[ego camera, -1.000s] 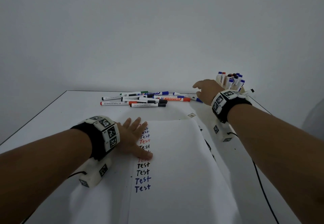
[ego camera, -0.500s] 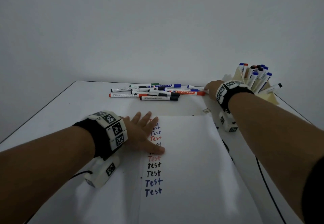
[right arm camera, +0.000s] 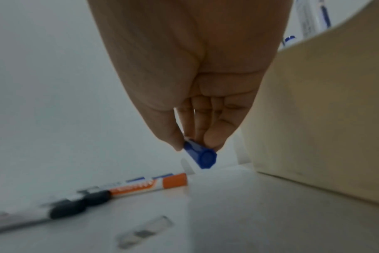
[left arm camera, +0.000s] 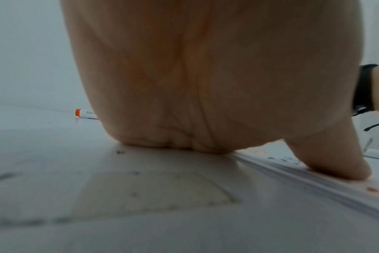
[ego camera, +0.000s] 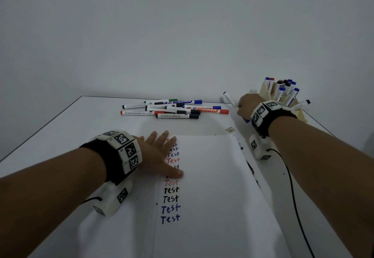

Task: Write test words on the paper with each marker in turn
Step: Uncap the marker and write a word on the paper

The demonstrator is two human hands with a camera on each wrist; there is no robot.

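Note:
A white paper (ego camera: 212, 177) lies in front of me with a column of "Test" words (ego camera: 171, 199) in red, black and blue down its left side. My left hand (ego camera: 159, 152) lies flat on the paper's upper left corner, fingers spread, thumb (left arm camera: 335, 162) pressing the sheet. My right hand (ego camera: 245, 106) is at the back right and pinches a blue-capped marker (ego camera: 229, 98) lifted off the table. In the right wrist view its blue end (right arm camera: 202, 155) pokes out below thumb and fingertips.
Several used markers (ego camera: 174, 109) lie in a loose pile at the back of the white table (ego camera: 60, 136). A beige holder (ego camera: 283, 96) with several upright markers stands at the back right. Cables run from both wrist units (ego camera: 293, 187).
My right hand reached to the pile's right end, closed on the blue marker and lifted it back toward the holder. The left hand has stayed pressed on the paper.

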